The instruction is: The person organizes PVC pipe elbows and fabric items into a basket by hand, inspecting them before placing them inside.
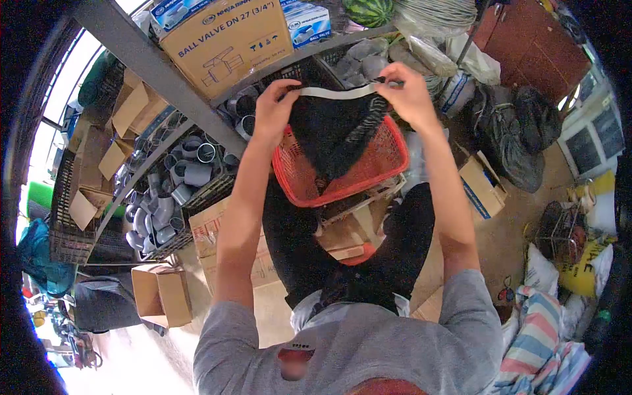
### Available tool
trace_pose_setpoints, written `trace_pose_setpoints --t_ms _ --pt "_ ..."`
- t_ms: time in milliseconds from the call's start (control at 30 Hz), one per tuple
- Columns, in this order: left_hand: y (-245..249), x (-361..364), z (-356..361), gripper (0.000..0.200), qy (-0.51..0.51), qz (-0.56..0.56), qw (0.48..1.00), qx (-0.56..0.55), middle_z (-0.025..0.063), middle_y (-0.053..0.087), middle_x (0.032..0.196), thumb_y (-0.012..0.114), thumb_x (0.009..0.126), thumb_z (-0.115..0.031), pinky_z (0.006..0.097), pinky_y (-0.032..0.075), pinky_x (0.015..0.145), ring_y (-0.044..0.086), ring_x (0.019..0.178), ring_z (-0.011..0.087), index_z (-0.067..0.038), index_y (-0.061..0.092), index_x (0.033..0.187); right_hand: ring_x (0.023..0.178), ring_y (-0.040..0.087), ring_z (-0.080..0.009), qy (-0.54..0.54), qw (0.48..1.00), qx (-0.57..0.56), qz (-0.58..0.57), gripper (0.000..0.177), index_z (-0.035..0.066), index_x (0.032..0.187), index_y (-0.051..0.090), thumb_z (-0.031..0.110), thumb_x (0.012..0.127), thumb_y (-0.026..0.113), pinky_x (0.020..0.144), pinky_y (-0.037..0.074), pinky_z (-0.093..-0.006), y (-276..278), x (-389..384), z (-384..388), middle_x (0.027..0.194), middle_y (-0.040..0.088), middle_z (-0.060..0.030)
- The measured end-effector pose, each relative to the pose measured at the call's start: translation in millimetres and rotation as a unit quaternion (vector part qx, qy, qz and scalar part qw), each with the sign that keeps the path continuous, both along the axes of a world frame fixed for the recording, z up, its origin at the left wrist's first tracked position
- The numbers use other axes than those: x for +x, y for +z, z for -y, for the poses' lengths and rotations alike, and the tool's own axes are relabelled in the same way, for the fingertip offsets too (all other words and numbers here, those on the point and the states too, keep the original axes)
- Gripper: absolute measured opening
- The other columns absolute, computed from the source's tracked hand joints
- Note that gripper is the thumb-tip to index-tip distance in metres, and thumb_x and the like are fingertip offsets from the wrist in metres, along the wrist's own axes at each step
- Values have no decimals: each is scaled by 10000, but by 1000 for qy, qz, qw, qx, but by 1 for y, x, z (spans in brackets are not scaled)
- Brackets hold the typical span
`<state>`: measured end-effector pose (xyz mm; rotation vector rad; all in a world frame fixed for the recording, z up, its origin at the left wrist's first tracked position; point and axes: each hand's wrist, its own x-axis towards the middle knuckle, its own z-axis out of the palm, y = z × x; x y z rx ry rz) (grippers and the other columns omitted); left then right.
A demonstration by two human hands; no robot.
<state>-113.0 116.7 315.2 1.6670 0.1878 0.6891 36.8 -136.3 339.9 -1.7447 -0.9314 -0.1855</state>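
Between my two hands a black garment (322,128) with a pale waistband hangs stretched, looking like a pair of underpants. My left hand (275,108) pinches one end of the waistband. At the band's other end, my right hand (407,95) has its fingers closed on the cloth. The garment narrows downward in front of a red plastic basket (309,197) and hides part of its inside. Light wavy marks show on the cloth's right side. The basket sits just beyond my knees on a light-coloured support.
Grey pipe fittings (197,172) fill black crates on a shelf at left. A ball valve carton (227,46) stands on the upper shelf. An open cardboard box (162,295) lies on the floor at left. Black bags (510,131) and another carton (482,184) are at right.
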Motion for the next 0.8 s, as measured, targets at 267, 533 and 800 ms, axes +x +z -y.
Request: trace_pose_setpoints --t_ms 267,533,800 --pt "-47 18 -7 196 27 -25 999 -4 77 694 935 677 882 -53 285 492 752 632 832 146 -46 706 1075 778 615 -133 -16 998 30 -46 236 29 957 669 108 768 786 727 504 -292 -37 0 1 841 676 -56" --pt "-30 5 68 193 63 9 979 192 144 715 1005 628 879 -73 333 553 804 708 956 231 -47 691 1060 745 693 -236 -95 993 39 -53 217 29 972 665 132 804 757 701 537 -362 -39 -85 -30 844 704 -127" --pt "-4 -26 78 399 -64 28 997 25 93 651 1178 670 872 16 303 535 857 649 1039 170 -38 584 1258 847 708 -194 106 969 141 -172 223 15 1173 619 43 957 571 711 574 -302 -15 -124 -19 1049 720 -131"
